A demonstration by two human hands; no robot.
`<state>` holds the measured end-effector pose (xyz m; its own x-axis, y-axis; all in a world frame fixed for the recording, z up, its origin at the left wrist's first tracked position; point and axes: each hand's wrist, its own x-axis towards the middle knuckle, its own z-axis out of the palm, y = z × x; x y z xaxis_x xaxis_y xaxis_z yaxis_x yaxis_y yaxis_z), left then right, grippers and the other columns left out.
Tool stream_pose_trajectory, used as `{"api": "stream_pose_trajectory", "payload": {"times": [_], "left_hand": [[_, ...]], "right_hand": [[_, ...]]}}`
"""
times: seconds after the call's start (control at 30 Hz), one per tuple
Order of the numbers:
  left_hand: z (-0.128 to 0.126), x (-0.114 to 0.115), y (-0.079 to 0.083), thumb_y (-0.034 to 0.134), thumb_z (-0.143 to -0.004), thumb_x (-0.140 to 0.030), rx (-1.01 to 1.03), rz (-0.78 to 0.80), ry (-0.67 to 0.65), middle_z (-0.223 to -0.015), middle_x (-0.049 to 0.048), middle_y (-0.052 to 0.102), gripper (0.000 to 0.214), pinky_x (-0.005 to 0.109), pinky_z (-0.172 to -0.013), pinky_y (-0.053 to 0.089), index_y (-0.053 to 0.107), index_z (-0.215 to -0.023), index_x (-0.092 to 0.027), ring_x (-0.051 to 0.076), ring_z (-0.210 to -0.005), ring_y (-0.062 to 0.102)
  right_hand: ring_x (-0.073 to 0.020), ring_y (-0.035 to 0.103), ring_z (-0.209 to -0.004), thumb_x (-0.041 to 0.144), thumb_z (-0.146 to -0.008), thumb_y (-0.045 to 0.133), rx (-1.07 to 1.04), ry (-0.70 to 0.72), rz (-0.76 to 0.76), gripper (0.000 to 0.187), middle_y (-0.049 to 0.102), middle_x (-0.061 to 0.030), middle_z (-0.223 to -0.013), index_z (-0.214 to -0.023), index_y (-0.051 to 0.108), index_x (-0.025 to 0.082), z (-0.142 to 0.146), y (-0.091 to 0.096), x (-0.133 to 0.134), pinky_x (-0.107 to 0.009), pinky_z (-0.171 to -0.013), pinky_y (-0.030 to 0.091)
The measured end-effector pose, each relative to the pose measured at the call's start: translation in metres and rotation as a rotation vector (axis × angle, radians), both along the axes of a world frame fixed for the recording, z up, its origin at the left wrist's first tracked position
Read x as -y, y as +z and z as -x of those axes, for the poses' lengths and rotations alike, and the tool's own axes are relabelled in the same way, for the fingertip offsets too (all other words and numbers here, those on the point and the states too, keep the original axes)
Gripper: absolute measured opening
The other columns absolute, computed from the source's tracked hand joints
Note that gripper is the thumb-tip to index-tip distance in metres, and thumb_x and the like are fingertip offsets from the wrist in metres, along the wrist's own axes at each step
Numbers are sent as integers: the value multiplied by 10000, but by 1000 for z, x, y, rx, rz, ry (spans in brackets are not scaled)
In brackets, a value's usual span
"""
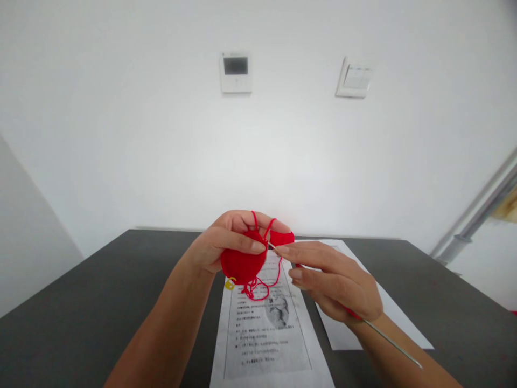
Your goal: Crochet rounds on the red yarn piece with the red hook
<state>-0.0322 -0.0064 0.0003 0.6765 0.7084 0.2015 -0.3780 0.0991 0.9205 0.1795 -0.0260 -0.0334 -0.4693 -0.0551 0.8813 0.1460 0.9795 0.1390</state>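
Note:
My left hand (230, 237) pinches a round red crochet piece (242, 265) between thumb and fingers, with red yarn (255, 220) looped over the raised index finger. A yellow stitch marker (230, 283) hangs at the piece's lower left edge, and a tangle of loose yarn dangles below it. My right hand (339, 280) is closed around a crochet hook (393, 343); its metal tip meets the piece's right edge by my left thumb. The hook's red grip is mostly hidden by my fingers, and its other metal end sticks out past my wrist. Behind my fingertips sits a red yarn ball (281, 238), partly covered.
A printed sheet (269, 345) with text and a picture lies under my hands on the dark table (105, 296). Another white sheet (388, 318) lies to its right. The wall behind bears a small display panel (236, 81) and a switch (355, 78).

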Motion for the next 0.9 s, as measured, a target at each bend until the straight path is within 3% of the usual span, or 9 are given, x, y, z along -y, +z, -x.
{"api": "stream_pose_trajectory", "payload": {"times": [0.33,0.57,0.73,0.9], "left_hand": [[2,2,3,718,-629,-74,45,0,8,-722,53,747,289,177,-581,477,787,-907,-110,112,-611,664],[3,1,2,739,-572,-84,17,7,53,-647,51,706,289,192,-502,429,789,-856,-99,102,-523,593],[1,1,2,747,-570,-81,-45,-9,93,-574,22,676,246,175,-416,317,792,-808,-122,68,-431,511],[-2,0,3,771,-581,-66,-95,-58,155,-584,15,696,239,176,-449,381,791,-810,-135,77,-462,545]], "right_hand": [[-200,720,-1027,85,-900,600,-222,173,378,270,754,-92,-1127,-1111,677,234,6,-13,-1,-365,-841,616],[-209,741,-979,100,-888,633,-126,217,407,263,766,-81,-1088,-1096,704,244,-2,-2,2,-360,-811,631],[-207,764,-894,134,-899,643,-297,433,718,179,773,-68,-1045,-1023,730,228,2,-3,0,-376,-784,655],[-185,772,-792,193,-891,674,-413,529,885,91,788,-40,-963,-946,739,224,8,-4,-2,-350,-719,667]]}}
